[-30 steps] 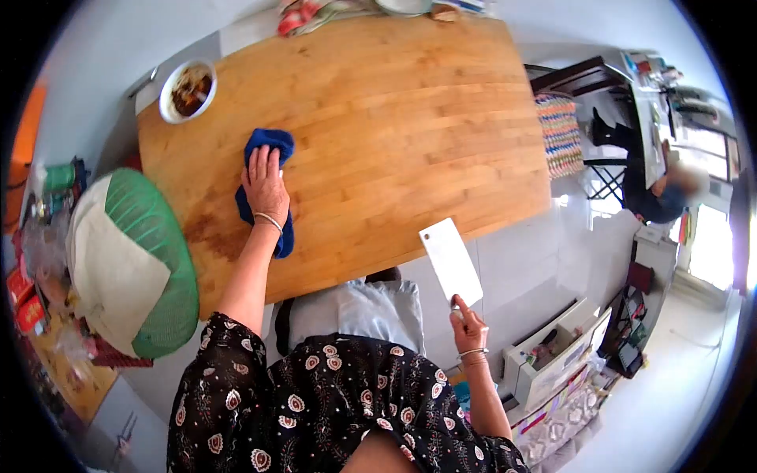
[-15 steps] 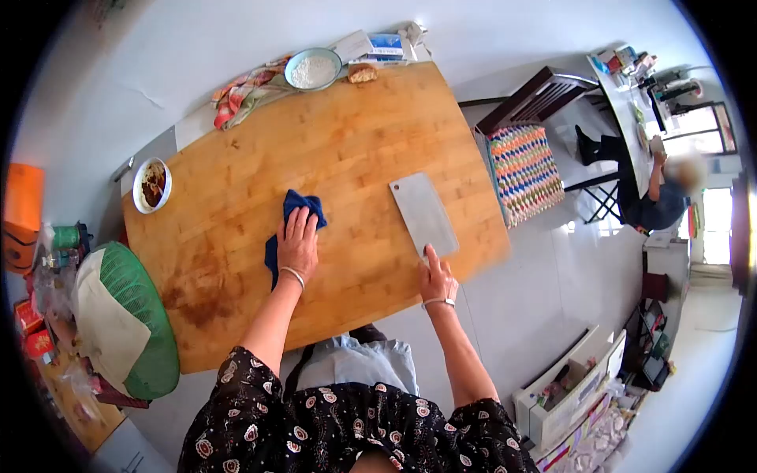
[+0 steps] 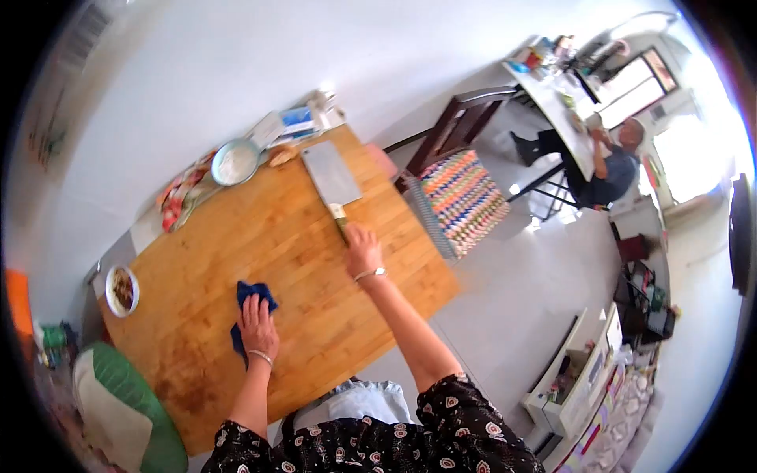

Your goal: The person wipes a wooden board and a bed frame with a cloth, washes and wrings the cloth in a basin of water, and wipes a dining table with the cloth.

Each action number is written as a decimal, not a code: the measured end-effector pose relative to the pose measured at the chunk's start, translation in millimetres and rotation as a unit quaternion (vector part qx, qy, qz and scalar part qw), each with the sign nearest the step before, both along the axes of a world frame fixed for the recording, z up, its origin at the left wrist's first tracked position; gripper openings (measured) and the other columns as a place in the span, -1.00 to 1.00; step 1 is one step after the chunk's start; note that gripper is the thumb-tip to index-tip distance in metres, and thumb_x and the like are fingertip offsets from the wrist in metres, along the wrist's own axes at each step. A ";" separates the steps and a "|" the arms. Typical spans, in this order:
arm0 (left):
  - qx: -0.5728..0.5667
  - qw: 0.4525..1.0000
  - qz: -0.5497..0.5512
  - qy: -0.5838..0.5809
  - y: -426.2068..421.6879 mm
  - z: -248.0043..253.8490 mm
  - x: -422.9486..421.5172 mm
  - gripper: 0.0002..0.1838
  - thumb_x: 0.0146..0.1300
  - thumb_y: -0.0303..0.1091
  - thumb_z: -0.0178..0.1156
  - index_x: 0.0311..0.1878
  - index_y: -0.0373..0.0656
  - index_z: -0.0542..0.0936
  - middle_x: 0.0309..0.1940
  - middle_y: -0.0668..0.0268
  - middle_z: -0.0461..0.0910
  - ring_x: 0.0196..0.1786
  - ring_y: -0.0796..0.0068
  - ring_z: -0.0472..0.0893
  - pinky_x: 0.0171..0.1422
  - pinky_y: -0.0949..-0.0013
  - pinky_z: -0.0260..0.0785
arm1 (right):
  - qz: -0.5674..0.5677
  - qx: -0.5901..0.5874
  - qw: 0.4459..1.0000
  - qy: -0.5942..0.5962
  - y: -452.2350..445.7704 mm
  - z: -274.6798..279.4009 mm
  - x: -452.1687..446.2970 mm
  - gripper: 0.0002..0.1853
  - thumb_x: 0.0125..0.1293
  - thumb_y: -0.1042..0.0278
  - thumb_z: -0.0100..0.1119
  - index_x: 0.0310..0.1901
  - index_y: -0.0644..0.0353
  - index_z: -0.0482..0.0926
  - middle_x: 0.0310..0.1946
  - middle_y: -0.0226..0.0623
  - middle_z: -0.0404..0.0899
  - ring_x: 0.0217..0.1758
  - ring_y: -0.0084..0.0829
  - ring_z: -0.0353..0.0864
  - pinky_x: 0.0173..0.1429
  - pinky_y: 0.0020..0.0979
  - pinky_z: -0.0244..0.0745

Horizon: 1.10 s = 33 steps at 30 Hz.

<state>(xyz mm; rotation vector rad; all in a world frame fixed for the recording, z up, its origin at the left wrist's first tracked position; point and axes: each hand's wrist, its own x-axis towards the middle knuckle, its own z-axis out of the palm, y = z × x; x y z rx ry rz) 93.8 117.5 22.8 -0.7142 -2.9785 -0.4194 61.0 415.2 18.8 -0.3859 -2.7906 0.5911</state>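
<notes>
My right hand (image 3: 365, 251) is closed around the handle of a cleaver (image 3: 332, 172), whose broad grey blade points toward the back edge of the wooden table (image 3: 315, 299). The blade's far end is close to a piece of bread (image 3: 281, 155). Left of there, my left hand (image 3: 259, 329) rests on a crumpled dark blue cloth (image 3: 256, 290), its fingers over the bunched fabric. Part of the cloth is hidden under the palm. A dark stain (image 3: 185, 382) marks the tabletop near the left front.
Along the back edge are a bowl of white powder (image 3: 235, 163) and a patterned cloth (image 3: 185, 197). A bowl with brown contents (image 3: 122, 292) sits at left, above a green mesh cover (image 3: 130, 394). A chair (image 3: 465, 197) stands right; beyond it, a person (image 3: 611, 169) sits at another table.
My right hand has carried the cleaver from the right front toward the back edge. My left hand stays on the blue cloth. The view has tilted and shifted.
</notes>
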 end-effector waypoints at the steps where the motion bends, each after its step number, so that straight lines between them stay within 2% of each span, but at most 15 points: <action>1: 0.003 1.000 -0.001 0.005 -0.6 -1.7 1.0 -0.59 0.21 -0.40 0.06 0.15 -0.19 0.39 0.29 0.17 0.28 0.40 0.16 0.16 0.42 0.04 -0.02 | 0.004 -0.016 1.000 0.000 -7.2 13.7 17.9 -0.50 0.04 0.46 0.13 0.12 0.13 0.41 0.11 -0.17 0.43 0.10 -0.06 0.39 0.16 -0.09 0.32; 8: 0.074 0.995 -0.041 0.056 0.4 -34.0 6.8 -0.61 0.19 -0.48 0.04 0.12 -0.25 0.41 0.27 0.11 0.32 0.35 0.03 0.23 0.39 0.06 0.05 | -0.035 -0.136 0.984 -0.106 -31.9 19.2 188.1 -0.70 0.14 0.41 0.12 -0.05 0.15 0.52 -0.11 -0.13 0.54 0.01 -0.06 0.46 0.07 -0.15 0.41; 9: 0.078 0.990 -0.081 0.089 9.5 -42.2 13.3 -0.63 0.18 -0.51 0.00 0.10 -0.28 0.43 0.24 0.08 0.36 0.33 0.00 0.26 0.36 0.04 0.09 | -0.057 -0.145 0.982 -0.103 -34.4 16.0 211.6 -0.72 0.15 0.41 0.11 -0.07 0.15 0.53 -0.14 -0.12 0.55 -0.02 -0.05 0.47 0.04 -0.15 0.42; 11: 0.137 0.979 -0.150 0.027 41.4 -51.4 33.1 -0.62 0.18 -0.50 -0.02 0.09 -0.25 0.46 0.23 0.10 0.38 0.32 0.05 0.28 0.36 -0.03 0.05 | -0.099 -0.163 0.975 -0.113 -34.3 9.3 252.2 -0.75 0.17 0.41 0.08 -0.09 0.14 0.55 -0.18 -0.10 0.56 -0.04 -0.04 0.49 0.03 -0.14 0.44; 14: 0.173 0.949 -0.264 0.017 101.2 -32.1 76.4 -0.69 0.17 -0.46 -0.01 -0.02 -0.16 0.53 0.13 0.19 0.47 0.27 0.16 0.36 0.26 0.12 0.20 | -0.148 -0.171 0.965 -0.130 -27.7 8.1 301.7 -0.78 0.18 0.38 0.08 -0.13 0.10 0.59 -0.21 -0.10 0.58 -0.07 -0.03 0.51 0.02 -0.14 0.45; 18: 0.284 0.882 -0.323 -0.193 174.5 -3.6 116.0 -0.75 0.14 -0.49 0.07 -0.09 -0.21 0.56 -0.08 0.19 0.57 0.05 0.11 0.49 0.17 0.21 0.31 | -0.213 -0.222 0.946 -0.098 -12.1 -13.9 364.0 -0.79 0.15 0.37 0.13 -0.17 0.09 0.64 -0.30 -0.10 0.61 -0.17 -0.01 0.54 -0.01 -0.14 0.48; 20: 0.228 0.835 -0.211 -0.453 214.0 20.2 129.3 -0.77 0.23 -0.47 0.04 -0.06 -0.19 0.57 -0.24 0.24 0.61 -0.16 0.25 0.58 -0.01 0.27 0.42 | -0.274 -0.302 0.904 -0.126 -4.5 2.4 384.5 -0.77 0.19 0.29 0.17 -0.14 0.15 0.64 -0.22 -0.19 0.65 -0.13 -0.21 0.62 0.02 -0.29 0.52; 21: 0.275 0.777 -0.185 -0.535 233.0 13.4 140.3 -0.77 0.31 -0.42 0.03 -0.02 -0.15 0.56 -0.34 0.34 0.61 -0.32 0.49 0.56 -0.17 0.40 0.44 | -0.298 -0.377 0.871 -0.101 0.1 11.4 395.9 -0.74 0.20 0.27 0.19 -0.10 0.17 0.63 -0.18 -0.20 0.65 -0.09 -0.26 0.63 0.05 -0.34 0.51; 22: 0.287 0.742 -0.187 -0.576 253.2 26.8 150.4 -0.76 0.32 -0.43 0.02 0.01 -0.16 0.55 -0.32 0.39 0.59 -0.31 0.57 0.52 -0.18 0.46 0.41 | -0.317 -0.449 0.832 -0.075 5.4 19.8 406.1 -0.70 0.21 0.25 0.21 -0.06 0.19 0.62 -0.14 -0.20 0.65 -0.06 -0.32 0.63 0.07 -0.39 0.51; 24: 0.302 0.672 -0.193 -0.648 314.5 58.4 186.8 -0.74 0.35 -0.44 -0.01 0.05 -0.18 0.52 -0.28 0.49 0.54 -0.30 0.72 0.44 -0.22 0.59 0.35 | -0.279 -0.619 0.732 0.058 31.3 36.1 431.7 -0.43 0.25 0.23 0.23 0.24 0.31 0.35 0.13 -0.20 0.49 0.17 -0.37 0.48 0.18 -0.37 0.44; 26: 0.282 0.665 -0.222 -0.655 348.9 87.7 223.5 -0.72 0.36 -0.43 -0.03 0.09 -0.17 0.50 -0.24 0.47 0.54 -0.25 0.73 0.45 -0.14 0.60 0.37 | -0.268 -0.608 0.740 0.104 52.2 30.5 453.1 -0.32 0.23 0.26 0.25 0.32 0.28 0.22 0.22 -0.12 0.39 0.18 -0.38 0.45 0.17 -0.35 0.44; 28: 0.242 0.691 -0.298 -0.613 378.2 81.4 258.5 -0.72 0.36 -0.43 -0.03 0.10 -0.18 0.50 -0.21 0.44 0.55 -0.19 0.71 0.47 -0.08 0.56 0.39 | -0.289 -0.645 0.682 0.187 75.1 49.7 462.1 -0.30 0.20 0.25 0.29 0.31 0.29 0.22 0.19 -0.10 0.40 0.15 -0.41 0.46 0.13 -0.37 0.46; 30: 0.214 0.649 -0.310 -0.661 404.1 76.5 291.3 -0.69 0.35 -0.44 -0.03 0.12 -0.21 0.51 -0.07 0.39 0.55 -0.06 0.64 0.49 0.09 0.52 0.36 | -0.285 -0.657 0.660 0.229 109.9 50.2 481.4 -0.34 0.14 0.23 0.35 0.23 0.30 0.30 0.05 -0.14 0.48 0.04 -0.46 0.50 0.01 -0.43 0.51; 32: 0.240 0.625 -0.336 -0.663 427.0 75.1 314.8 -0.68 0.35 -0.45 -0.04 0.13 -0.21 0.50 0.05 0.32 0.52 0.07 0.58 0.46 0.22 0.49 0.28 | -0.353 -0.663 0.632 0.188 143.1 30.1 502.4 -0.42 0.14 0.25 0.36 0.14 0.29 0.38 -0.09 -0.26 0.54 -0.04 -0.49 0.54 -0.01 -0.46 0.51; 33: 0.240 0.592 -0.302 -0.707 439.3 82.6 322.4 -0.69 0.37 -0.44 -0.05 0.12 -0.21 0.52 0.13 0.26 0.48 0.19 0.52 0.41 0.32 0.45 0.20 | -0.367 -0.654 0.626 0.215 160.3 49.0 504.9 -0.46 0.13 0.25 0.36 0.11 0.27 0.41 -0.18 -0.35 0.58 -0.15 -0.52 0.57 -0.04 -0.47 0.50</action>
